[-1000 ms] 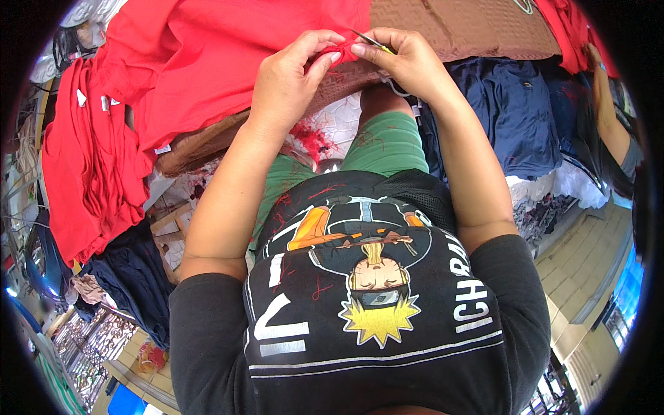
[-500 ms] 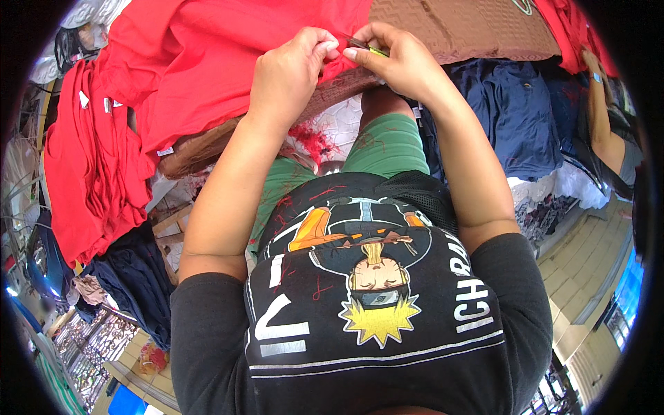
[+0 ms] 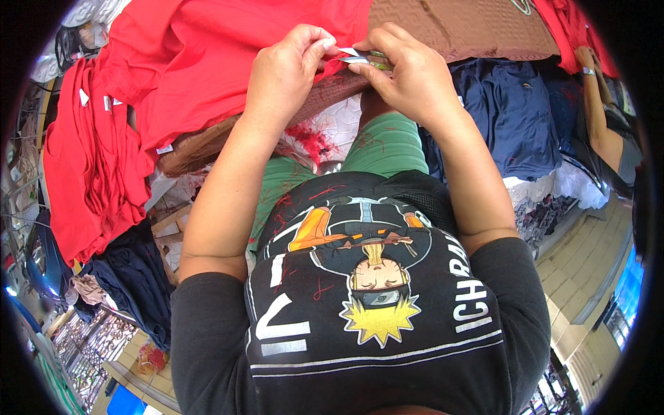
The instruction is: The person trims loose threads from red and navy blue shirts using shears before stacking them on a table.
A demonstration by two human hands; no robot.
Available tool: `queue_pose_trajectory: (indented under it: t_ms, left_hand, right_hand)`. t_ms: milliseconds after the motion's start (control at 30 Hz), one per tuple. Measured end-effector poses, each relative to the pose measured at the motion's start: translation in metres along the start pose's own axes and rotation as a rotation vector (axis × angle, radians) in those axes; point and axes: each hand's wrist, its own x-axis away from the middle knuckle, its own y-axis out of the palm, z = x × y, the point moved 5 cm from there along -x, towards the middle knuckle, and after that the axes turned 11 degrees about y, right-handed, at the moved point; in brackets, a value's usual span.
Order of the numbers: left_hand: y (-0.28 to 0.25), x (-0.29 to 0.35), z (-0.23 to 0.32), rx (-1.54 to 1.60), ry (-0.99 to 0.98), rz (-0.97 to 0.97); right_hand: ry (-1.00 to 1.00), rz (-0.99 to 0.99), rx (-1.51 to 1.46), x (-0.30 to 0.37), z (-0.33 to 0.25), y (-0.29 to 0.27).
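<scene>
Red cloth (image 3: pixel 221 62) is spread over a brown padded surface (image 3: pixel 477 31) in front of me. My left hand (image 3: pixel 283 76) is closed in a pinch at the near edge of this cloth. Whether a loose thread is also between those fingers is too small to tell. In my right hand (image 3: pixel 418 72) is a small pair of thread snips (image 3: pixel 379 61) with a yellow-green body. Its two bright blades are spread apart and point left, close to my left fingertips.
More red garments (image 3: pixel 97 166) hang at the left, above dark blue cloth (image 3: pixel 131 277). Folded navy garments (image 3: pixel 508 117) lie at the right. Red thread scraps (image 3: pixel 312 140) are on white material between my legs. At the far right, another person's arm (image 3: pixel 595 104) reaches to red cloth.
The thread snips have turned in my right hand, and their spread blades now show. My right hand has shifted slightly right and down. The other person's hand has moved a little.
</scene>
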Motion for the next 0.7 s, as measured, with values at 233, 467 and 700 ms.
queue_pose_trajectory:
  t_ms: [233, 467, 700]
  left_hand:
    - [-0.046, 0.003, 0.055, 0.303, 0.504, -0.085]
    - [-0.067, 0.029, 0.022, 0.243, 0.089, 0.070]
    - [-0.017, 0.035, 0.029, -0.446, 0.291, 0.126]
  right_hand:
    - [-0.005, -0.013, 0.083, -0.003, -0.004, -0.013]
    - [0.024, -0.137, -0.148, 0.000, 0.013, -0.001]
    - [0.300, -0.152, -0.169, -0.015, 0.021, 0.015]
